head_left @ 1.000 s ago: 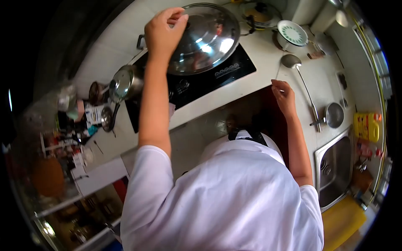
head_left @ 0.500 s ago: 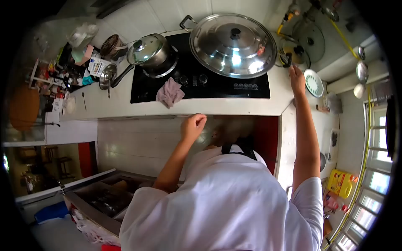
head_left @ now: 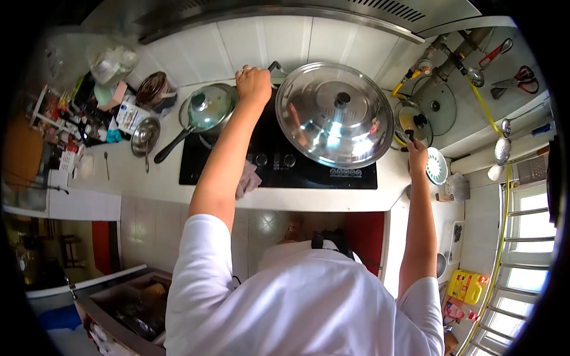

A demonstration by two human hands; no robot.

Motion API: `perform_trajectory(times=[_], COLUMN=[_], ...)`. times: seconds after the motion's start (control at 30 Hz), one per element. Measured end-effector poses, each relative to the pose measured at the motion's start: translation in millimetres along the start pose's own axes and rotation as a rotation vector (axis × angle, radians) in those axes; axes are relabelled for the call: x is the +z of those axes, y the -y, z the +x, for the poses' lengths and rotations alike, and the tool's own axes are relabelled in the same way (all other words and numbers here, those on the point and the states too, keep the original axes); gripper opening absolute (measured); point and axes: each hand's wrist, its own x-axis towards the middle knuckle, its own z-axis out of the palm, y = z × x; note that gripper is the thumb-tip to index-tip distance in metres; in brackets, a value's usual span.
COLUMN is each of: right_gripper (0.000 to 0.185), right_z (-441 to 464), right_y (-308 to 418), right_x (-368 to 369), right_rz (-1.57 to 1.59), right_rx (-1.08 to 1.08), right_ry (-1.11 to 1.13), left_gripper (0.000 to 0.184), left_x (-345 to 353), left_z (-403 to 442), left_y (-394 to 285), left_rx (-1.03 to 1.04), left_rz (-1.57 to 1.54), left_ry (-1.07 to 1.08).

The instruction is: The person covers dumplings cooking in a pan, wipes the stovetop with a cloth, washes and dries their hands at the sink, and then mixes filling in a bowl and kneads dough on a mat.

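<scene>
A large wok under a domed steel lid (head_left: 320, 127) sits on the black glass hob (head_left: 237, 169). My right hand (head_left: 417, 157) is closed around a black handle (head_left: 409, 135) at the wok's right side. My left hand (head_left: 254, 84) is raised, back of the hand up and fingers curled, just beside the wok's black ear handle (head_left: 275, 65). Whether the left fingers touch that ear is hidden. Left of it stands a saucepan with a glass lid (head_left: 209, 108); my forearm covers part of it. A crumpled cloth (head_left: 249, 180) lies at the hob's front edge, partly behind my forearm.
A range hood (head_left: 273, 21) hangs over the hob. Left are a steel bowl (head_left: 144, 135) and crowded bottles and packets. Right are pot lids (head_left: 433, 107), a pale green colander (head_left: 436, 166), hanging scissors (head_left: 516, 82) and a yellow jug (head_left: 466, 286).
My left hand has risen from in front of the counter to beside the wok's left ear handle. My right hand still grips the black handle. The view has tilted up, showing the hood.
</scene>
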Motion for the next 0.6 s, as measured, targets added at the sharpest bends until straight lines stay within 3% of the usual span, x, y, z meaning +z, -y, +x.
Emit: perform_trajectory(times=[0.2,0.6], right_gripper=[0.037,0.036], right_z=[2,0], right_y=[4,27], right_x=[4,4], right_rz=[-0.125,-0.327], right_rx=[0.085,0.094], right_ry=[-0.080,-0.059], left_gripper=[0.024,0.011], left_x=[35,45], left_z=[61,79], left_y=[1,-1], left_rx=[-0.018,0.026], left_rz=[0.011,-0.038], left_ry=[0.222,0.220])
